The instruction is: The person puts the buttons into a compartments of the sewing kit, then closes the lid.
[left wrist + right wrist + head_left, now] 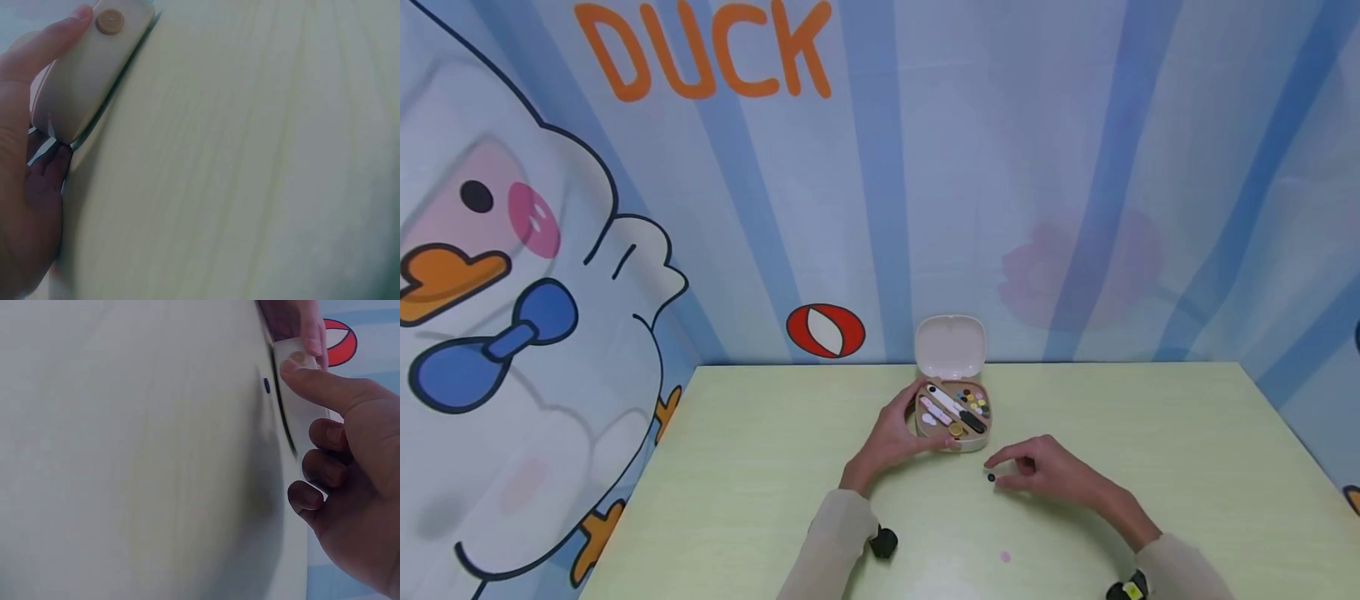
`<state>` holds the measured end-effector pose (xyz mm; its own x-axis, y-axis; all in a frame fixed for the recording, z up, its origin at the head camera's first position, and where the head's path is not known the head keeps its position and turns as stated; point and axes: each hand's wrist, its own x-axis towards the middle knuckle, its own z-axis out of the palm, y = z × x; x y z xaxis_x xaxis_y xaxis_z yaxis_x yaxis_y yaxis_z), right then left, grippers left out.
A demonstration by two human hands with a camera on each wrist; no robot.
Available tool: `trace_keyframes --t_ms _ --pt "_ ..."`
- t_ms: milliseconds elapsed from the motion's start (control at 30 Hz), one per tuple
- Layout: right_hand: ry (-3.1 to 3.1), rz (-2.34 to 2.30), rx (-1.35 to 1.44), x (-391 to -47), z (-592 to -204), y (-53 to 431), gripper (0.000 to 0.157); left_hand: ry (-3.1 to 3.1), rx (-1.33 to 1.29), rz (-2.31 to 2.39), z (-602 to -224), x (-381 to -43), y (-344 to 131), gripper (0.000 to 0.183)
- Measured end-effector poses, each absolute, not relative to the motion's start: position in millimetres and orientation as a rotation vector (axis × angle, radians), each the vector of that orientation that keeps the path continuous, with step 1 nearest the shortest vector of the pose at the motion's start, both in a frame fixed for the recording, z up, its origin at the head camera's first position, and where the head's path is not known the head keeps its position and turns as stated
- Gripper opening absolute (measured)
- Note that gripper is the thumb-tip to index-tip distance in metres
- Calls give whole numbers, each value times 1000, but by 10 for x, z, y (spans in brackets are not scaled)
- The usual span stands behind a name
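Note:
A small sewing kit case (970,445), cream outside and tan inside, stands on the table with its white lid (951,346) raised. My left hand (895,432) grips its left side, thumb along the front near a round tan button (110,22). Inside lie a white-and-black slim tool (955,407), a pink piece (934,410), a round gold-coloured piece (956,430) and several small coloured dots (976,402). My right hand (1048,471) is low at the case's front right, thumb and forefinger apart. Close to their tips is a tiny dark disc (267,385), apart from the thumb.
A small pink spot (1005,557) lies on the pale table (760,475) near its front. Right behind the table hangs a blue striped cloth (940,183) with a duck print; the raised lid stands close to it.

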<state>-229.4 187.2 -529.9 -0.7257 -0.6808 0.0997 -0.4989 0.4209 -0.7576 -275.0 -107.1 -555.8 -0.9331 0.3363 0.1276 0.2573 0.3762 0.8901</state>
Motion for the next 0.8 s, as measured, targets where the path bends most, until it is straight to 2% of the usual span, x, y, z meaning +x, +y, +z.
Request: trace_keyframes --t_ms 600,800 --pt "2534 -1159 -1059 -2234 -5368 1822 8 2548 564 1627 -5582 -2770 -1078 107" --pt "2557 -1129 -1024 -2228 -5347 1807 9 2538 594 1653 -5555 -2751 -1075 106"
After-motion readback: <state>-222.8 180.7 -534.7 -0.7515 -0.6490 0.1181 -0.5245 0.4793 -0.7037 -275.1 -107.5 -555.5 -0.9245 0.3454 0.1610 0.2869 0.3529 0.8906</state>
